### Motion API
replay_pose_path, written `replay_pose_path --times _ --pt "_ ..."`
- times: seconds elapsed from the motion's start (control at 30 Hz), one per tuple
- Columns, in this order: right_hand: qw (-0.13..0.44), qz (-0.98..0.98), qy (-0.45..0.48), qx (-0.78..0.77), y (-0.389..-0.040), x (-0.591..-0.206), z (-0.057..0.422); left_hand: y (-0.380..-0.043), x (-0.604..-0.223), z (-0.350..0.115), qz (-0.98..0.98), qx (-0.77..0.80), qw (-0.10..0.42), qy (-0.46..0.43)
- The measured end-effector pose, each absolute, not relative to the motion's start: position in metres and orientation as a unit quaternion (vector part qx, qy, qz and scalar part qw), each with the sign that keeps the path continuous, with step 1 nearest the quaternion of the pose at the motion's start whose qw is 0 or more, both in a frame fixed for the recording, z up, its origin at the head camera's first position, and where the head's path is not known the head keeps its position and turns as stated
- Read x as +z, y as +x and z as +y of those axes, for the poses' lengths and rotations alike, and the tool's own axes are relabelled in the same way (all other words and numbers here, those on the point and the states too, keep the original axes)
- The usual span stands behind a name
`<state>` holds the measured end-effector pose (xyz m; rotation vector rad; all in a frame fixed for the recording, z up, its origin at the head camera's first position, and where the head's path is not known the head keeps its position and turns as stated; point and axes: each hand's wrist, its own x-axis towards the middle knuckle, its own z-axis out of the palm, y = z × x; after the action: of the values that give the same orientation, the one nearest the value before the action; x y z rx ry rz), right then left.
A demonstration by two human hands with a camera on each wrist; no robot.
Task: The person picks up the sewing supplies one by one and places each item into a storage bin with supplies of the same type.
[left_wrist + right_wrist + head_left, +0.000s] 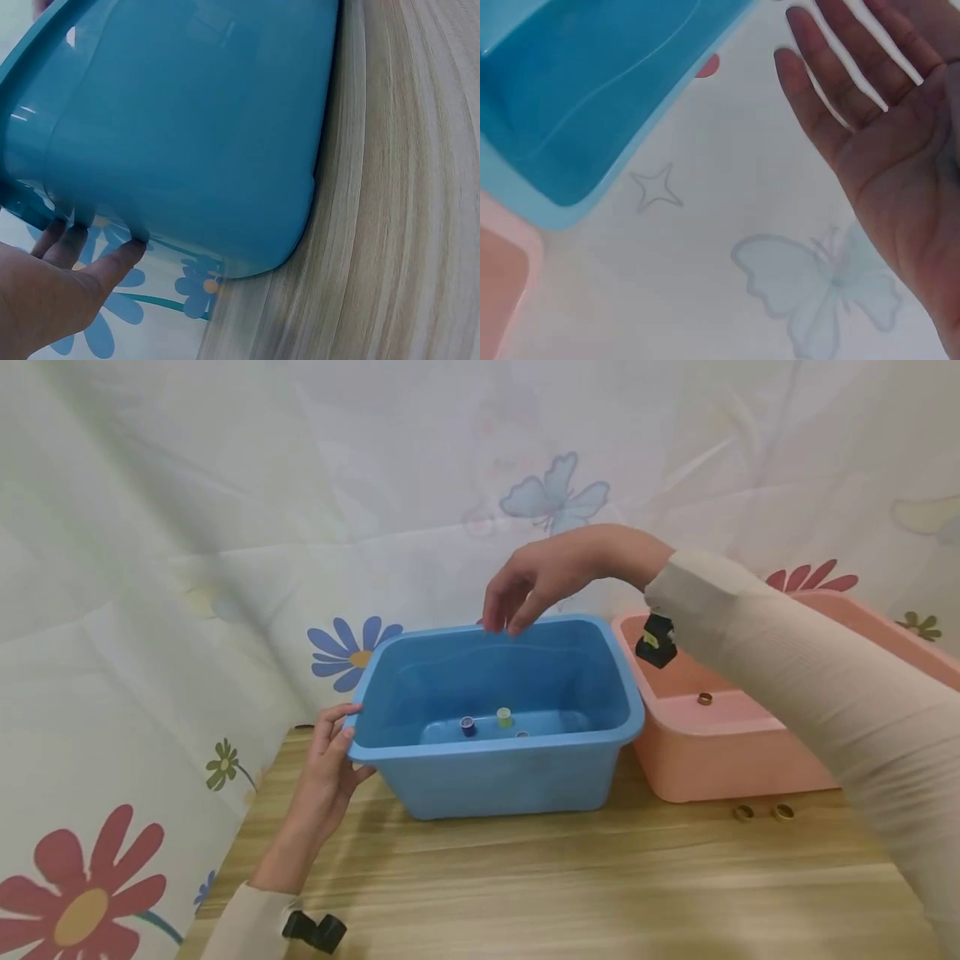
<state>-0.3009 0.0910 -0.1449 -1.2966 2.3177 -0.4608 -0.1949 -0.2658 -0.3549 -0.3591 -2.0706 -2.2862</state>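
Observation:
A blue plastic tub (495, 777) stands on the wooden table. My left hand (327, 760) holds its left end at the rim, and in the left wrist view several fingers (112, 266) press the outer wall just under the lip. Inside the tub lie a small purple cylinder with a pale top (468, 727) and a small white and yellow-green one (504, 717). A third small item (522, 735) is mostly hidden by the front rim. Above the tub's back rim hovers my right hand (551, 572), fingers loosely bent and apart, palm bare in the right wrist view (900, 165).
Right of the blue tub stands a pink tub (720, 768), partly covered by my right sleeve (810, 677). One small gold-coloured ring (705, 699) lies in it. Two more such rings (743, 812) lie on the table (525, 877) before it. A flower-printed curtain (225, 527) hangs behind.

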Motion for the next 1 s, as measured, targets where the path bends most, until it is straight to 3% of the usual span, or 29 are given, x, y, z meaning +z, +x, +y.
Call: replay_pose_path --times 0.53,1.0 --pt "0.172 0.844 -0.488 -0.143 -0.244 -0.135 0.157 -0.191 -0.358 -0.264 -0.675 -0.731 0.017 -0.1" --pt "0.073 0.857 -0.488 -0.149 -0.207 -0.144 0.18 -0.193 -0.358 -0.259 -0.674 -0.731 0.019 -0.101"
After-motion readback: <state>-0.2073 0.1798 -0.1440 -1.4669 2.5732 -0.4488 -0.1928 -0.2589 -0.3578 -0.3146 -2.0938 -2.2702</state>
